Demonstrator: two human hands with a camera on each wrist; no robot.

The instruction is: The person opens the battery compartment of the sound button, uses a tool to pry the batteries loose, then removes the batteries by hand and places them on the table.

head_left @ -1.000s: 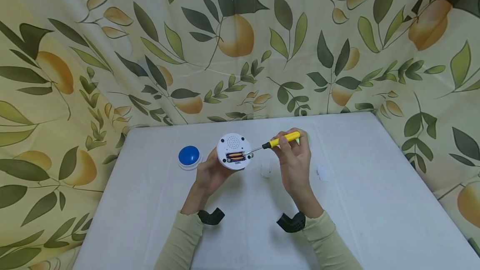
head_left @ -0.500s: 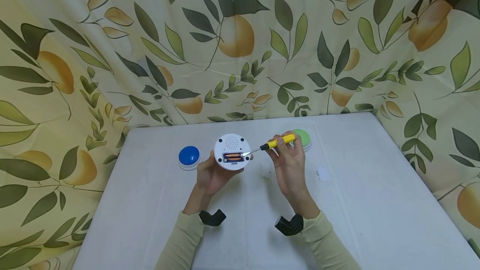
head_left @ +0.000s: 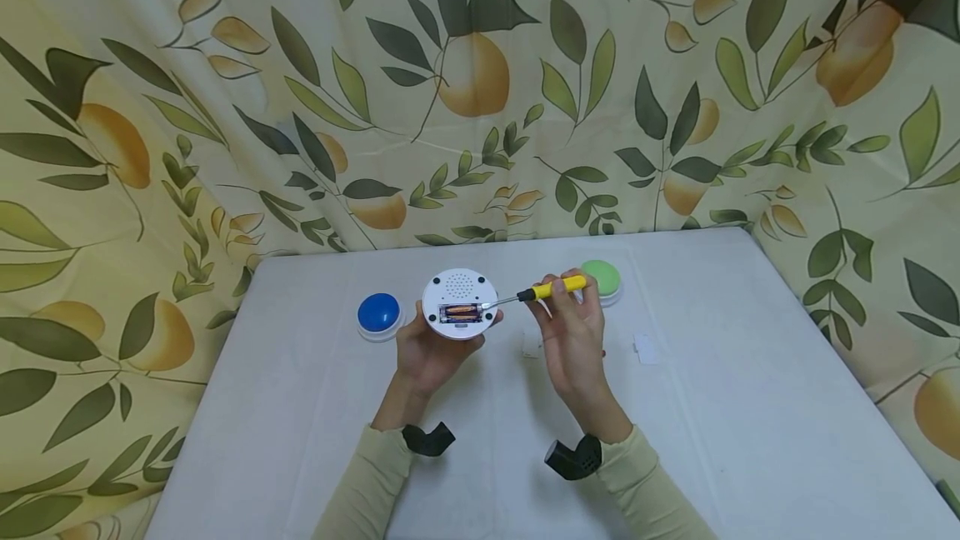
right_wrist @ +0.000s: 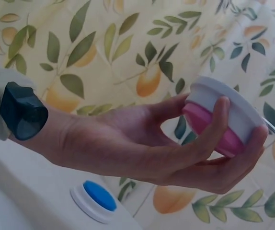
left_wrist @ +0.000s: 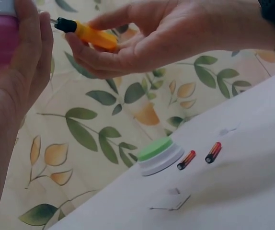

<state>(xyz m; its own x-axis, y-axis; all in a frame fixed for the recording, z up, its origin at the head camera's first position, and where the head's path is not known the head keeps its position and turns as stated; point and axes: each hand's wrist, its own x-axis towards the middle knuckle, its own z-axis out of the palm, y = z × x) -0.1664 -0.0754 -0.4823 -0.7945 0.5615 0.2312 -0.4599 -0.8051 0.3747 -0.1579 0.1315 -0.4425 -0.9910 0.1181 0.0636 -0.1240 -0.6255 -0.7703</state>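
My left hand (head_left: 435, 358) holds up a round push button (head_left: 459, 280), its white underside turned toward the head camera. In that underside the battery compartment is uncovered, with batteries (head_left: 461, 314) lying in it. The right wrist view shows the white base (right_wrist: 235, 105) and the pink dome (right_wrist: 198, 120), with fingers curled round them. A yellow-handled screwdriver (head_left: 553, 288) is pinched in my right hand (head_left: 576, 348). Its metal shaft reaches to the right end of the compartment; whether the tip touches a battery cannot be told.
A blue push button (head_left: 378, 312) stands left of my left hand, and a green one (head_left: 602, 277) behind my right hand. Two loose batteries (left_wrist: 213, 153) lie near the green button. Small pale pieces (head_left: 645, 348) lie on the white table (head_left: 750, 407).
Both hands have drifted together: the pink button slightly left, the screwdriver left and a little down. The shaft stays at the compartment's right end. More of the green button shows.
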